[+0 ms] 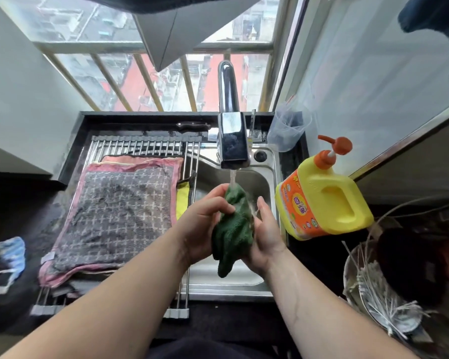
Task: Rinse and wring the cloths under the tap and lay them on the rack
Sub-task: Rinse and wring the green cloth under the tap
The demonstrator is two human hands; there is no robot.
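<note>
A bunched dark green cloth (233, 228) hangs between my two hands over the steel sink (266, 174). Water runs from the dark tap (232, 141) onto the cloth's top end. My left hand (205, 224) grips the cloth from the left with curled fingers. My right hand (266, 235) cups its right side, fingers pointing up. On the metal roll-up rack (145, 145) at the left lies a grey checked cloth with a pink border (114, 221), spread flat over other cloths. A yellow cloth edge (182, 203) shows beside it.
A yellow and orange detergent jug with a pump (324, 200) stands right of the sink. A clear plastic cup (287, 132) sits behind it. A knife (192, 125) lies on the back ledge. A bowl with sticks (381, 294) is at the right, a blue cloth (8, 252) at the far left.
</note>
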